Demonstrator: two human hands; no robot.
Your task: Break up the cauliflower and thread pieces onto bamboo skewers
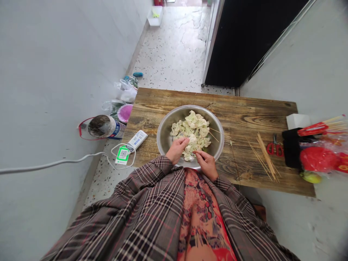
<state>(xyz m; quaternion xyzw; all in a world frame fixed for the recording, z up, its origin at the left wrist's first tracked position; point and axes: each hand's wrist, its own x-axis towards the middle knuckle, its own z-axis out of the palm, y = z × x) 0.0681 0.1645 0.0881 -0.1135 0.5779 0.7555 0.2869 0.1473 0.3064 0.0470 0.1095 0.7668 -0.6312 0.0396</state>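
A wide steel bowl (162, 143) stands at the front of the wooden table, heaped with pale cauliflower florets (194, 121). Over its near side, my left hand (176, 150) is closed on a cauliflower floret (192, 139). My right hand (207, 165) is just to the right, at the bowl's near rim, thumb and finger pinched together close to that floret. Whatever the pinch holds is too small to make out. Two thin bamboo skewers (214, 136) poke out from the florets on the bowl's right side.
Loose bamboo skewers (266, 156) lie on the table (244, 119) at the right, beside red-handled scissors (275, 148). A black holder (292, 152) and red packaging (315, 159) crowd the right end. At the left edge lie a white device (137, 140) with a cable and a green QR card (123, 155).
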